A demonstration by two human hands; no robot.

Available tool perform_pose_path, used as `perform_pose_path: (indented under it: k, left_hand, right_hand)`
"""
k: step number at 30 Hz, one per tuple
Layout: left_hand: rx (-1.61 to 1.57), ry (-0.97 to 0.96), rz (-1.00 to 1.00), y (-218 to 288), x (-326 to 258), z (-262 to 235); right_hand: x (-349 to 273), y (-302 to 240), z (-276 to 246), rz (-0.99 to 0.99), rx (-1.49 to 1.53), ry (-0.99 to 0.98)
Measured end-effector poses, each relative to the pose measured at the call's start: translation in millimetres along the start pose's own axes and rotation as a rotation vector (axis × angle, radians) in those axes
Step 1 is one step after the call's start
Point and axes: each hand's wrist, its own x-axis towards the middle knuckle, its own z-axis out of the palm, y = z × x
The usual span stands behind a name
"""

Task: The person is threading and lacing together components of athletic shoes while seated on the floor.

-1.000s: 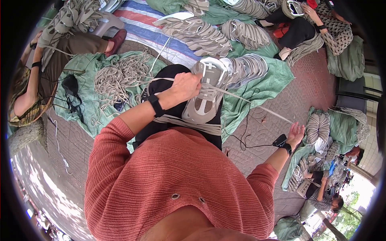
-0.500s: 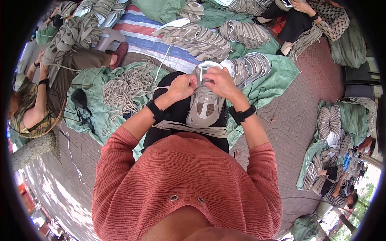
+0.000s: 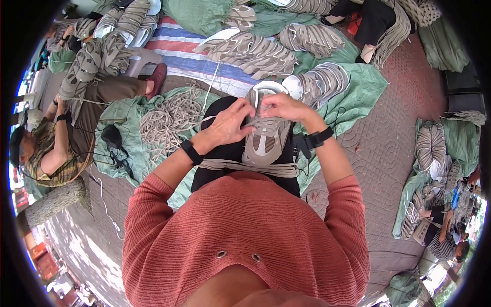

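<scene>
head view: l hand [image 3: 228,124] part-open, thumb apart; r hand [image 3: 284,106] curled, grip can't tell; both at 1 grey shoe [image 3: 265,147]; 1 lace heap [image 3: 166,123] to l.

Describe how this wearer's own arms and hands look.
Coral ribbed-knit sleeves leave the forearms bare. The left hand and right hand are gloveless. Each wrist wears a black band: left wristband and right wristband, the latter with a small black box attached.

Head-worn fisheye view, facing downward, close
</scene>
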Motion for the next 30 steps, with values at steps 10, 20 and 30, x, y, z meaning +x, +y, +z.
perform_pose_path:
  k: [10, 20, 30]
  left_hand:
    - [-0.324, -0.241, 0.144, -15.5, 32.1, -29.9]
    - [-0.116, -0.138, 0.305, -22.9, 51.8, 0.3]
    - [0.426, 0.201, 0.454, -11.2, 32.8, 18.4]
  right_hand:
    - [-91.3, 55.9, -68.1, -0.457, 1.738, 0.268]
    - [-342.0, 144.3, -204.4, -0.614, 1.535, 1.452]
    - [-269.2, 111.7, -149.6, -0.201, 1.222, 1.574]
